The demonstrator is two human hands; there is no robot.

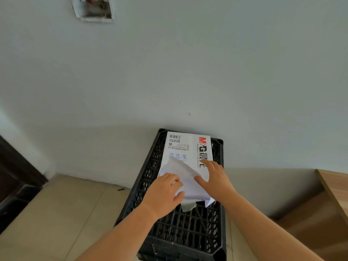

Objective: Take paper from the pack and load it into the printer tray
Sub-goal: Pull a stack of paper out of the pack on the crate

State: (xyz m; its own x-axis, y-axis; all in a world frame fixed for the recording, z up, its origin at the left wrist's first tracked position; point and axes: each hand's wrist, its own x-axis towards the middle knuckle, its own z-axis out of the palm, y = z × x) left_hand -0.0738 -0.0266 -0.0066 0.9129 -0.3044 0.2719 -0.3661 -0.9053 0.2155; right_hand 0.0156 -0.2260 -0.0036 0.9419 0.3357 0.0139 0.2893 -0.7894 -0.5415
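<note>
A white paper pack (185, 146) with red and black print lies on top of an upturned black plastic crate (188, 228) against the wall. The wrapper's near end is torn open, and a loose flap (183, 171) is folded up. My left hand (163, 196) grips the near left part of the torn wrapper, thumb over its edge. On the right side of the pack rests my right hand (214, 178), fingers spread and pressing down on the wrapper. No printer is in view.
A pale wall rises right behind the crate. Beige floor tiles (62, 213) spread to the left, with a dark door frame (17, 178) at the far left. A wooden furniture panel (331, 200) stands at the right edge.
</note>
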